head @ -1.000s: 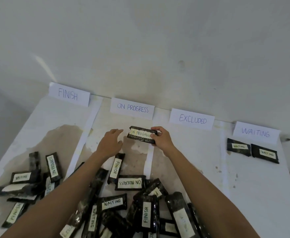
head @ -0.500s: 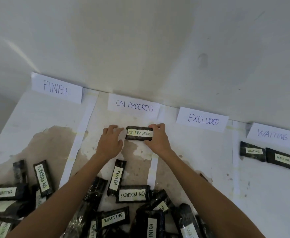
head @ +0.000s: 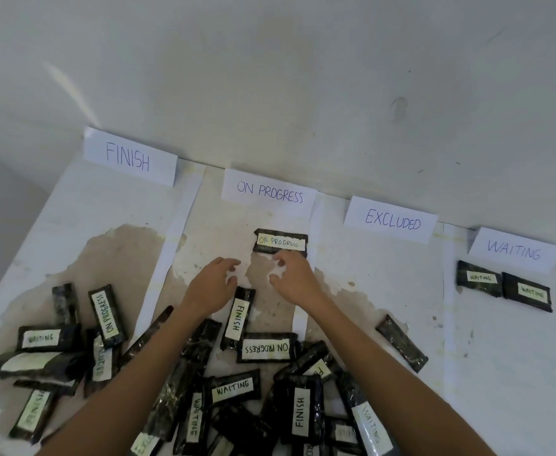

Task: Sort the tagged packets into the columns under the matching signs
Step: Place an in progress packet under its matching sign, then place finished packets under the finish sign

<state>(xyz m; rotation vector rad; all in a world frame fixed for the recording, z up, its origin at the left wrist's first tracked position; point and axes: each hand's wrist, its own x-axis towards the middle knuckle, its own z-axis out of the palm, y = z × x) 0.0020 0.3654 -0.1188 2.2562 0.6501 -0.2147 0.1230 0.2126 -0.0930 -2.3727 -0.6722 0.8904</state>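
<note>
A black packet tagged ON PROGRESS (head: 280,242) lies flat under the ON PROGRESS sign (head: 269,192). My right hand (head: 294,279) hovers just below it with loosely curled fingers and holds nothing. My left hand (head: 211,284) is beside it, fingers relaxed, just above a packet tagged FINISH (head: 239,319). Signs FINISH (head: 128,157), EXCLUDED (head: 391,219) and WAITING (head: 513,251) stand along the wall. Two WAITING packets (head: 503,286) lie under the WAITING sign.
A heap of several black tagged packets (head: 230,390) covers the near part of the white table (head: 368,291), with another cluster (head: 63,343) at the left. One untagged-side packet (head: 401,342) lies alone in the EXCLUDED column. Paper strips divide the columns.
My right hand let go of the ON PROGRESS packet, which now rests under its sign. Both hands drew back toward me from it.
</note>
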